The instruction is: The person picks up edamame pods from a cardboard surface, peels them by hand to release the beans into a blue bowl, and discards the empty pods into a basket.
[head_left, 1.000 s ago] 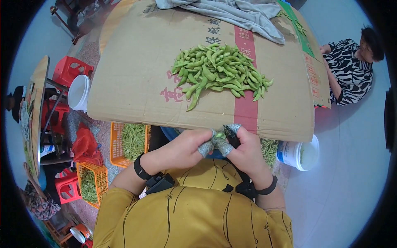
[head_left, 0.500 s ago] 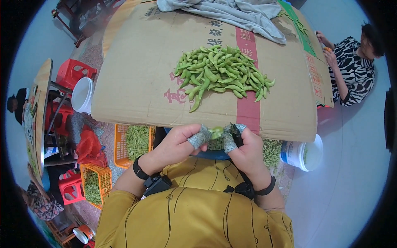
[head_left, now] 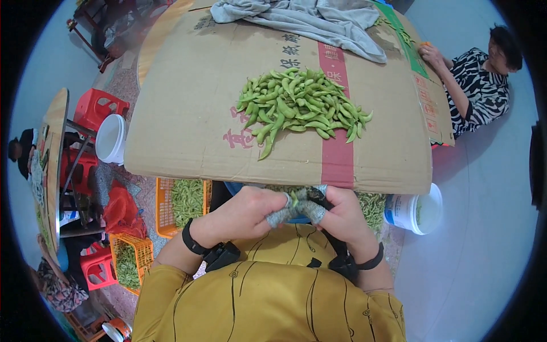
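My left hand, its fingertips wrapped in grey tape, is closed on a green soybean pod just below the table's front edge. Pressed against it from the other side is my right hand, also taped and closed at the pod. A dark strip lies along the right hand's thumb and finger; I cannot make out what it is. Beyond both hands, a heap of green soybean pods rests on the cardboard sheet. Under my hands shows part of a blue basin, mostly hidden.
Orange crates of pods stand on the floor at left, near a red mesh bag and a white bucket. Another white bucket lies tilted at right. A grey cloth covers the far edge; a person sits at right.
Both hands have moved slightly down and closer together, and less of the pod shows between them. The person at right has moved their hands. The view has shifted a little.
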Tool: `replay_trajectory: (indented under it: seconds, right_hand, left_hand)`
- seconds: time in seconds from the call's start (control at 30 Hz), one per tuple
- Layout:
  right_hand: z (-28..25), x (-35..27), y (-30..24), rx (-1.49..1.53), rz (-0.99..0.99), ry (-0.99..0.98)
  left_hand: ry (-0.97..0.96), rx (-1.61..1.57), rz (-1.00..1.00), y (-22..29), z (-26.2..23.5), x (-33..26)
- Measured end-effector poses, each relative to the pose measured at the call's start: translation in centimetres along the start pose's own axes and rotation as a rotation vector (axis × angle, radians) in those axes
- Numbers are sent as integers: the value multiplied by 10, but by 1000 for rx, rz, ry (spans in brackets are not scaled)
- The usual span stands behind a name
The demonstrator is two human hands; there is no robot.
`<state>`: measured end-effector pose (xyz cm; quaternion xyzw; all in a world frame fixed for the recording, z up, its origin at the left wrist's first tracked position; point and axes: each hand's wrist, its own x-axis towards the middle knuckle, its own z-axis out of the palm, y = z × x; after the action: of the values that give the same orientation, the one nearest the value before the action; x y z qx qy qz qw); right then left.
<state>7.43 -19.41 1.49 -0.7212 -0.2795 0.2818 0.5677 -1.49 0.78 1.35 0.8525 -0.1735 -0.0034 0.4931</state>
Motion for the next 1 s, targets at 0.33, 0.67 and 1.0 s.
replay_trajectory:
  seconds: [0.33,0.67,1.0]
  right_hand:
    - [-4,9,8,83,38,-311]
    - [4,23,-11,-685,-277,-88]
    - [-2,125,-6,-852,-504,249]
  left_hand:
    - [-230,-326,-35,-4,-10,0]
    - [-207,193,-213,-21,-37,-47]
    - [225,598,-588,6,-52,-72]
